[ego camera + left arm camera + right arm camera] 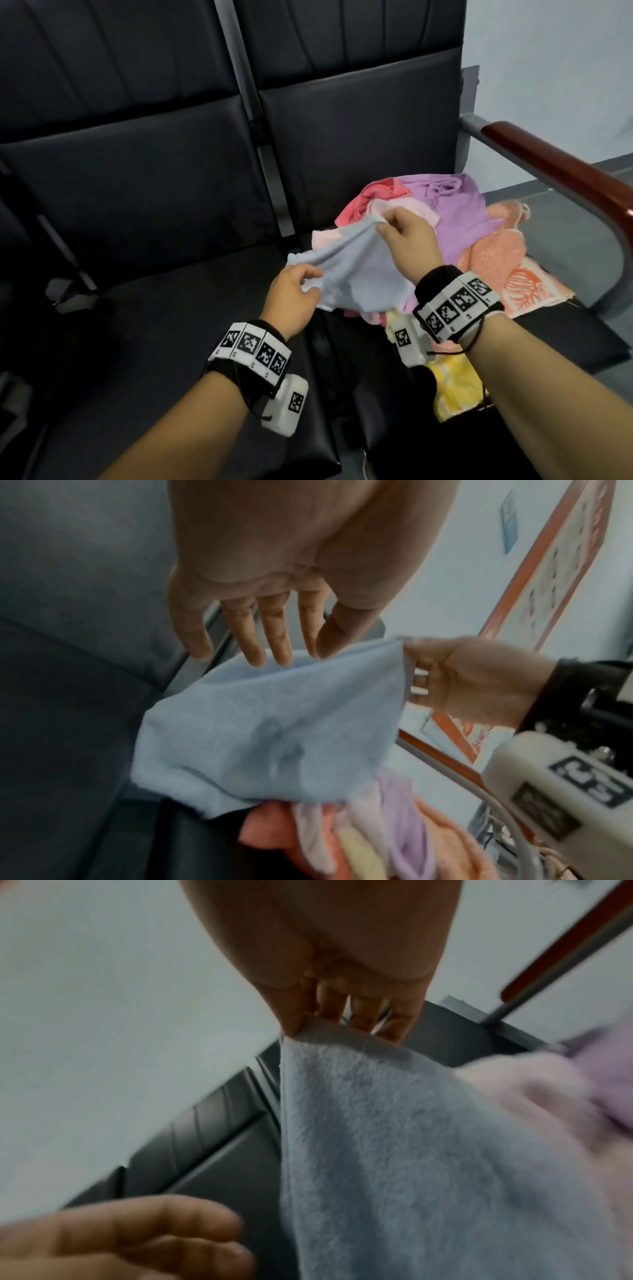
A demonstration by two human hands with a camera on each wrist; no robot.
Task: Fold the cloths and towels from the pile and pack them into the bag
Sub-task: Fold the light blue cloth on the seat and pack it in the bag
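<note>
Right hand (409,246) pinches a corner of the light blue cloth (356,274) above the pile (479,226); left hand (291,294), fingers loosely extended, touches its lower edge.

Right grip (407,240) pinched at fingertips; left grip (294,291) loosely spread.

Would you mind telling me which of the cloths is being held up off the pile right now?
The light blue cloth. The right hand pinches its corner, lifting it, while the purple cloth, orange towel and others lie on the seat.
</note>
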